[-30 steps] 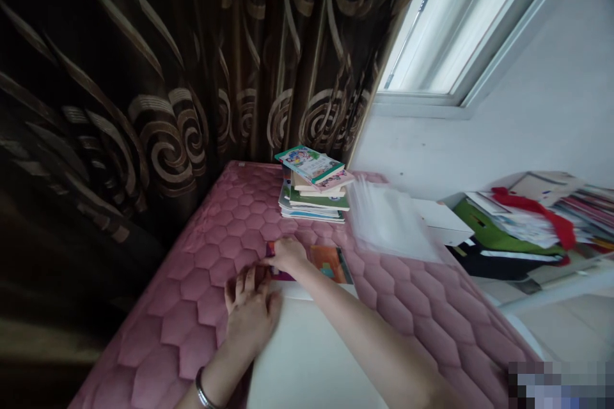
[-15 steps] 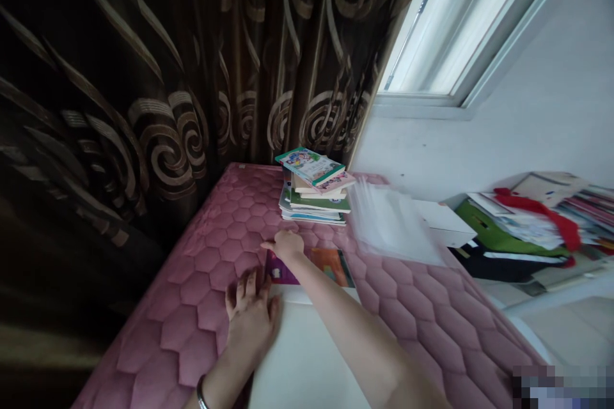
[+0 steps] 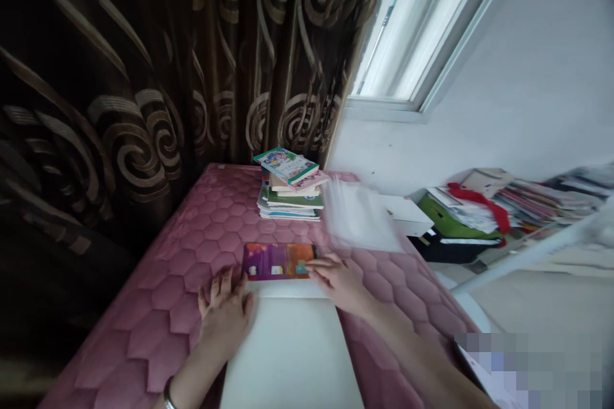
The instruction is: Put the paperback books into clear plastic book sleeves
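Both hands at a purple-orange panel, stacked books beyond

A dark brown curtain with pale swirls is hanging along the left and behind a pink quilted surface patterned in hexagons. At the upper right, a pale-framed window is letting in cool, muted daylight, and a plain whitish wall is extending beside it. Lower down, a paper pile is lying along the wall, while a white bar is slanting above the pale floor.
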Tool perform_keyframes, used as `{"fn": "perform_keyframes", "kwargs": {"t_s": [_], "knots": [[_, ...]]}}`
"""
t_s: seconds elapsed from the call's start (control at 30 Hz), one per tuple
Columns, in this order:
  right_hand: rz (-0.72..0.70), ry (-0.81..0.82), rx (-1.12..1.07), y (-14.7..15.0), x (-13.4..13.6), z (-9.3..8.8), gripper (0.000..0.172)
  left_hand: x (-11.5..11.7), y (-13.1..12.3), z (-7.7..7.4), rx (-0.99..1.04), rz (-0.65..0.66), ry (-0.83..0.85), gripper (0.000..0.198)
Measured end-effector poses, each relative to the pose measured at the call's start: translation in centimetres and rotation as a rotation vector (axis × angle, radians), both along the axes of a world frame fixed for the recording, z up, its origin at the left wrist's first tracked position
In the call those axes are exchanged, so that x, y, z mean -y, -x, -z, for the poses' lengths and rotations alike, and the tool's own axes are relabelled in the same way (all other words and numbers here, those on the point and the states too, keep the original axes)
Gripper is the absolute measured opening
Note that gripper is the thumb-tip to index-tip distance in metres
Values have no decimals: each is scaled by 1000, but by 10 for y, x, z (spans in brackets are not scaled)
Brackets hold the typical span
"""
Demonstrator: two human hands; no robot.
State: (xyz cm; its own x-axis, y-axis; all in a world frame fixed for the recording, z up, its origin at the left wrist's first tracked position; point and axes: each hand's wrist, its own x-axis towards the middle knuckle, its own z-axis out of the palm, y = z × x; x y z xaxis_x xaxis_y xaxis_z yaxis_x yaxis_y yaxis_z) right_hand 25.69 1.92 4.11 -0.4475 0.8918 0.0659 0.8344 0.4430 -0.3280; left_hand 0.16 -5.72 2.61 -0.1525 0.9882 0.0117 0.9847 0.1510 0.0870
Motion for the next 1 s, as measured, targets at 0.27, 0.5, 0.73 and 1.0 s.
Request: {"fn": "perform_keyframes", "kwargs": {"t_s": [0.27,0.5,0.73,1.0], "knots": [[-5,48,-6,-4,13,10,47,-9,-63,-22,-46,285,20,52],[56,220,-306,-23,-12,10,35,-22,-139,-13,178,416,157,66],[333,10,-203,-32,-27,40,24,-21,-137,-3,200,408,135,65],[491,21,40,-11,-56,26,39,-21,-138,-1,225,407,117,63]]}}
